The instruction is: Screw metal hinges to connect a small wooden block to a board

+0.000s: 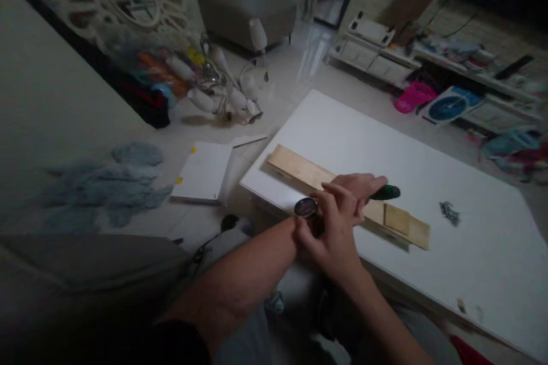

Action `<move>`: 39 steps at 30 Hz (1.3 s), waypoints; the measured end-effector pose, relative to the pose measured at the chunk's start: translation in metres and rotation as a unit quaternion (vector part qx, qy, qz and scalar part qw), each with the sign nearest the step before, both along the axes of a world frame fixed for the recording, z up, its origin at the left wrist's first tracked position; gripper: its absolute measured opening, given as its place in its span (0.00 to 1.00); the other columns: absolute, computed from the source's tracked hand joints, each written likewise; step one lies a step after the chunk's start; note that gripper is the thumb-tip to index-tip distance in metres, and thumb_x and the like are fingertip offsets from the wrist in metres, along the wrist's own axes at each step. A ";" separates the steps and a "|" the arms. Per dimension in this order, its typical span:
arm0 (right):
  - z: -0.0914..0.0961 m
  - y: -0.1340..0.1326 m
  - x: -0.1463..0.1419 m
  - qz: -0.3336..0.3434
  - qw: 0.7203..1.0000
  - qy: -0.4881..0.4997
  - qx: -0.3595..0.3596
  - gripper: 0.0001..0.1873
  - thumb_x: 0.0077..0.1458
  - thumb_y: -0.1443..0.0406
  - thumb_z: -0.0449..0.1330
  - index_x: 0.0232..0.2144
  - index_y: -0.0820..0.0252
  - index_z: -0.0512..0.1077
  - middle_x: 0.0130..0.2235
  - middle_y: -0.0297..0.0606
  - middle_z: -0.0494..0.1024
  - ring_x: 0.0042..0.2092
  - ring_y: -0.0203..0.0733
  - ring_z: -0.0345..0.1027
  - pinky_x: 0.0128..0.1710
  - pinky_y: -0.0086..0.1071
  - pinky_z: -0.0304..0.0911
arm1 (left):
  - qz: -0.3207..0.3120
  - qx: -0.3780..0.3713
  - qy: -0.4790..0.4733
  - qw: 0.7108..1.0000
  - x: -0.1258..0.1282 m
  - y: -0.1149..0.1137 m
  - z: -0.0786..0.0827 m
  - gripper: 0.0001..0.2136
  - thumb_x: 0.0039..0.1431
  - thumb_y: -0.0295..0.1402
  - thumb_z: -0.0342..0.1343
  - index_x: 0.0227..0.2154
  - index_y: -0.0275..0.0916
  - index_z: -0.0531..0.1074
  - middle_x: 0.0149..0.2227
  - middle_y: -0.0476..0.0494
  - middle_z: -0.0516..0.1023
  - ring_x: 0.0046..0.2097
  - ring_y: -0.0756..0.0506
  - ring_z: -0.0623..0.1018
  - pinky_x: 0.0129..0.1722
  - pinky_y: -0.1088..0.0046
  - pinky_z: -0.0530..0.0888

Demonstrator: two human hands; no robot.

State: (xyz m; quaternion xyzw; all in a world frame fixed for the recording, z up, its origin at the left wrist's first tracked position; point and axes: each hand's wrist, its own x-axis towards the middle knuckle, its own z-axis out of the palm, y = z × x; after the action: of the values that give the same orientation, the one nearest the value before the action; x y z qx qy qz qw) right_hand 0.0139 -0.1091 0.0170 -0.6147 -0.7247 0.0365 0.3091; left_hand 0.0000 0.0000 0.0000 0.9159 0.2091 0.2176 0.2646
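My left hand (359, 185) reaches over a long wooden board (299, 168), its fingers wrapped round a green-and-black tool handle (386, 193). The rest of that tool is hidden by the hand. A round dark wristwatch (305, 207) sits on my left wrist. My right hand (338, 234) lies across that wrist, thumb and fingers closed about the watch. Beneath both hands the board lies along the near edge of a white panel-like table top (363, 131). A small square wooden piece (397, 219) rests on the board's right end.
Several small metal parts (449, 213) lie right of the board. On the floor are a chandelier (226, 85), a white flat box (203, 171) and a crumpled grey-blue cloth (115, 194). An ottoman (248, 11) and a TV cabinet (363, 60) stand farther back.
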 end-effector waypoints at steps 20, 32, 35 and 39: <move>-0.001 0.000 0.001 0.004 0.999 0.025 0.020 0.15 0.59 0.62 0.61 0.47 0.51 0.65 0.58 0.47 0.69 0.61 0.63 0.64 0.62 0.74 0.42 | 0.019 0.014 -0.018 1.000 0.000 -0.002 0.002 0.20 0.52 0.23 0.53 0.49 0.43 0.65 0.44 0.45 0.77 0.40 0.45 0.73 0.36 0.67 0.66; 0.004 -0.001 0.002 0.019 1.000 -0.013 -0.011 0.08 0.61 0.62 0.59 0.44 0.50 0.71 0.61 0.45 0.67 0.65 0.64 0.58 0.62 0.75 0.45 | 0.012 0.022 0.000 1.000 0.007 0.003 -0.002 0.17 0.55 0.23 0.52 0.48 0.42 0.65 0.43 0.47 0.75 0.38 0.47 0.71 0.33 0.69 0.64; 0.001 0.000 0.002 -0.011 1.000 0.008 0.007 0.15 0.59 0.59 0.61 0.48 0.52 0.66 0.60 0.50 0.67 0.64 0.64 0.62 0.62 0.73 0.50 | 0.014 0.007 0.013 1.000 0.007 0.002 -0.001 0.20 0.52 0.23 0.53 0.49 0.42 0.66 0.44 0.47 0.76 0.39 0.46 0.72 0.33 0.68 0.63; -0.001 0.001 0.002 -0.012 1.000 0.009 0.009 0.19 0.59 0.59 0.61 0.50 0.52 0.63 0.60 0.50 0.67 0.65 0.64 0.62 0.62 0.74 0.49 | 0.007 0.001 0.020 1.000 0.005 0.002 0.002 0.22 0.51 0.22 0.53 0.50 0.42 0.66 0.45 0.46 0.76 0.40 0.46 0.72 0.33 0.67 0.64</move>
State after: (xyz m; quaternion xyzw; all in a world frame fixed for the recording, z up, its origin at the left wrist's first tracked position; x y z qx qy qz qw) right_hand 0.0161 -0.1084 0.0163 -0.6203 -0.7147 0.0316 0.3216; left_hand 0.0046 0.0015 0.0021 0.9188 0.2203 0.2015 0.2584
